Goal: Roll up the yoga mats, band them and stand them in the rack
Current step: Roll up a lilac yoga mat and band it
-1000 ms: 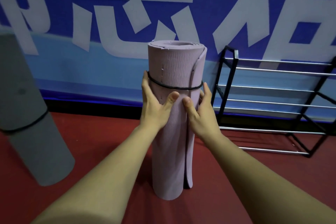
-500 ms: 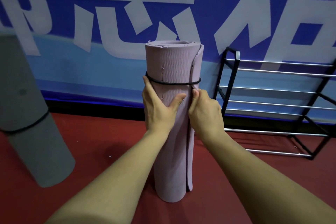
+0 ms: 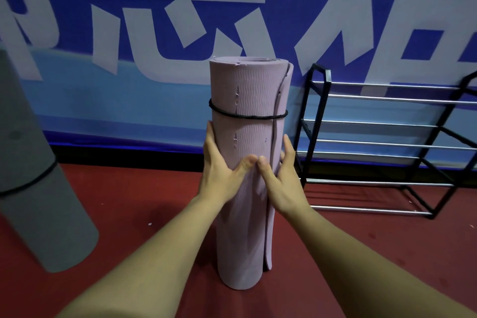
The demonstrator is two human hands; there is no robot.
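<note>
A rolled lilac yoga mat (image 3: 247, 90) stands upright on the red floor in the middle of the head view. A black elastic band (image 3: 245, 115) circles it about a quarter of the way down from its top. My left hand (image 3: 222, 165) wraps the roll's left side just below the band, and my right hand (image 3: 280, 175) wraps its right side. Both thumbs meet on the front of the roll. The mat's loose outer edge runs down the right front. The black rack (image 3: 382, 147) with chrome bars stands to the right, against the wall.
A rolled grey mat (image 3: 38, 188) with a black band leans at the left edge. A blue and white banner wall (image 3: 154, 33) runs behind everything. Red floor (image 3: 144, 214) lies between the two mats and in front of the rack.
Both hands slid down from the band to the middle of the roll. My right hand, which was pinching near the loose edge, now wraps the mat's side.
</note>
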